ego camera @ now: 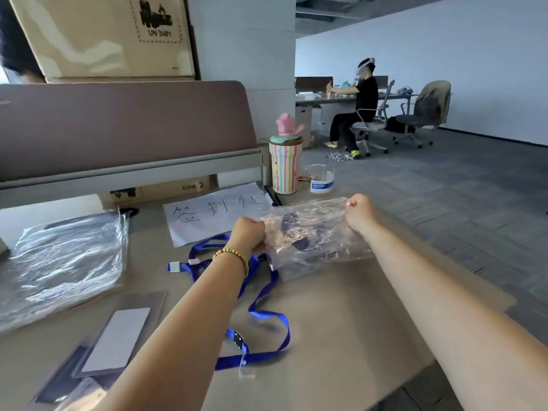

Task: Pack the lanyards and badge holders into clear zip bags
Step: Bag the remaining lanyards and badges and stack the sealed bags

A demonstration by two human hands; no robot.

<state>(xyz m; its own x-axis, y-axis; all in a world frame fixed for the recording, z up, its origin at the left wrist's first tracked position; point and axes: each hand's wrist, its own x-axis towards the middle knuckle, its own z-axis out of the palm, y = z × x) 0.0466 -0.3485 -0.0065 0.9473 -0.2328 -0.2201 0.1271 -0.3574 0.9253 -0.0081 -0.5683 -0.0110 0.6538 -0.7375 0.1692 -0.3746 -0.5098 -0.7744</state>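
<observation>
Open office, grey floor, a seated person (360,105) far beyond the right hand; work happens on a tan desk (341,321) with a partition along its back. Left hand (248,232) is fisted on the near-left edge of a clear zip bag (314,235); right hand (360,212) pinches the bag's far-right corner. The bag hangs stretched between the two hands, just above the desk. Dark blue shapes show through the plastic, probably a lanyard and holder already inside; cannot tell whether the zip is closed. Judged state: one bag loaded or being sealed, the rest of the job open. Under and behind the left wrist a blue lanyard (261,318) lies loose in loops on the desk, unpacked, with a clear tab at its near end. Further left of the left forearm, badge holders (118,336) sit in a small stack, also unpacked. Beyond those, left of the left hand, a pile of spare bags (65,259). Ahead of the left hand lies a handwritten paper sign (213,215); ahead of the bag stand a striped cup (285,167) and a clear tub (321,178).
</observation>
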